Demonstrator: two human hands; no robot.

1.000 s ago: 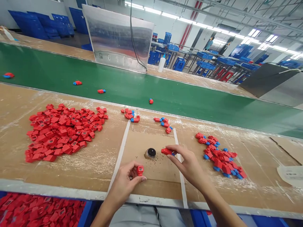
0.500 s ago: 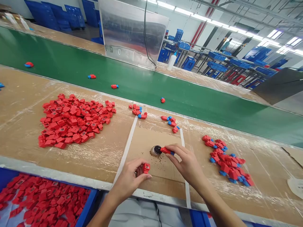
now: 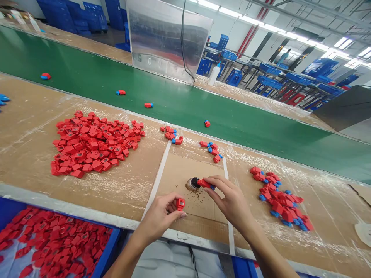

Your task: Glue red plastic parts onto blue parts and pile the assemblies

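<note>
Shifted since the earlier frame, from just apart to touching: a red-and-blue plastic part (image 3: 204, 183), pinched narrowly between thumb and fingers of the right hand (image 3: 232, 202), its red end against the dark mouth of a small round pot (image 3: 193, 183) near the centre of the frame, on a cardboard sheet (image 3: 199, 218) scattered with dark specks. At lower centre, the left hand (image 3: 159, 220), curled closely around a red plastic block (image 3: 180, 204), apart from the pot. At left of frame, a large heap of red parts (image 3: 95, 144); at right, a looser pile of red-and-blue parts (image 3: 279, 199); at lower left, a blue crate (image 3: 108, 247) of red parts; across the upper frame, a green conveyor belt (image 3: 174, 104).
</note>
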